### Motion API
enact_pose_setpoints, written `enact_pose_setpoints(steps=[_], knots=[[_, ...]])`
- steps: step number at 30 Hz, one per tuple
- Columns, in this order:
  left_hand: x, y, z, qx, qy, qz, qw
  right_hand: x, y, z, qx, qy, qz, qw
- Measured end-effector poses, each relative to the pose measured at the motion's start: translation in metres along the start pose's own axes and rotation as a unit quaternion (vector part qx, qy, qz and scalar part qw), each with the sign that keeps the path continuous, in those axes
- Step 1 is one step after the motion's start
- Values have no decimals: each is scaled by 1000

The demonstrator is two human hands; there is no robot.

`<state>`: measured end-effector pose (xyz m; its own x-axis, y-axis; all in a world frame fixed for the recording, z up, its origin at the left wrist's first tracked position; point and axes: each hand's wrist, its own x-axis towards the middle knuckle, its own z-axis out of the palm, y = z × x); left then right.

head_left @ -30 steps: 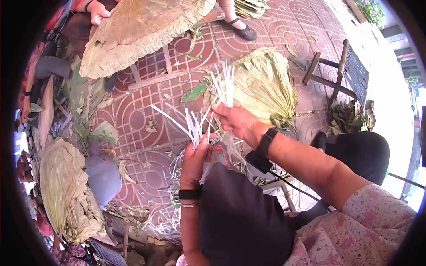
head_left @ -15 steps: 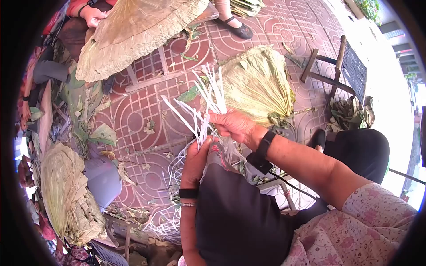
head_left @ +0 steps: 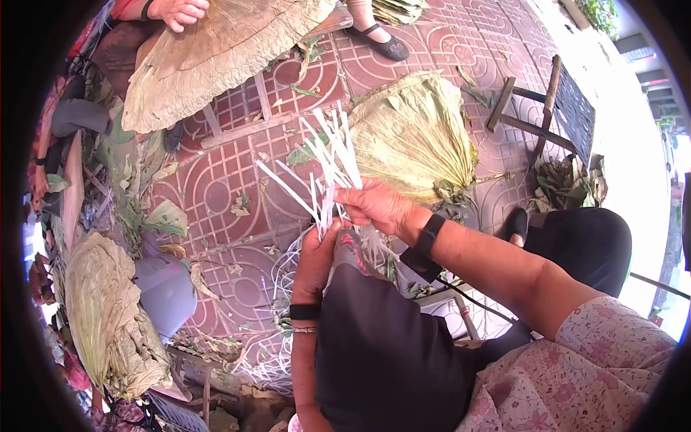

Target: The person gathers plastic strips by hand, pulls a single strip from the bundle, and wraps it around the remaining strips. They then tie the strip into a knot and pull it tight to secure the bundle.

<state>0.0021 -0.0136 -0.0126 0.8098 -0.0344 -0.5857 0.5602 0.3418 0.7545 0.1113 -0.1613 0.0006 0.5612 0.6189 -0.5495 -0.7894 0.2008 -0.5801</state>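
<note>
Both of my hands are above my dark-trousered knee, holding thin white strips (head_left: 340, 160). My right hand (head_left: 380, 206) pinches a bundle whose ends fan upward past the fingers. Just below and to the left, my left hand (head_left: 317, 252) closes around more strips, some of which splay out to the upper left. The two bundles touch or overlap in view. Long loose strips (head_left: 270, 360) hang and lie tangled on the ground below my left forearm. A folded dry leaf bundle (head_left: 410, 137) lies on the tiles beyond my hands.
Across from me, a person's hand (head_left: 180, 11) rests on a large stack of dried leaves (head_left: 230, 57). A low folding stool (head_left: 551, 111) stands at the right. More dried leaves (head_left: 108, 317) and a pale grey container (head_left: 165, 295) are at the left. Leaf scraps litter the paving.
The strips in my right hand have shifted slightly left, closer to those in my left. The other person's hand has moved from the leaf stack's edge onto its top.
</note>
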Motion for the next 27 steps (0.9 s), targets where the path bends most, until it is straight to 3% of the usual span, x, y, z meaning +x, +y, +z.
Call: enact_pose_setpoints(steps=[7,11,14,15,18,19,22,23,26,27], knots=[[-3,0,-2,-146,41,22,988,6,-6,-5,76,36,-15,996],[3,-9,-15,-165,59,52,983,5,-3,-19,83,8,15,996],[10,-15,-18,-211,84,76,971,-1,-7,-6,23,88,34,995],[11,-13,-17,-226,98,89,965,-2,-8,-10,-60,79,39,994],[12,0,-21,-221,117,113,962,10,-1,-15,-305,47,-112,944],[13,5,-20,-227,118,119,959,11,-1,-14,-320,46,-102,941],[13,19,-11,-199,98,112,969,7,1,3,-261,28,-71,962],[15,21,-10,-181,72,112,975,13,11,3,-167,-4,-63,984],[22,18,-12,-163,41,85,982,16,18,14,-165,-7,-33,986],[23,21,-13,-154,22,77,985,17,21,20,-119,-19,-62,991]])
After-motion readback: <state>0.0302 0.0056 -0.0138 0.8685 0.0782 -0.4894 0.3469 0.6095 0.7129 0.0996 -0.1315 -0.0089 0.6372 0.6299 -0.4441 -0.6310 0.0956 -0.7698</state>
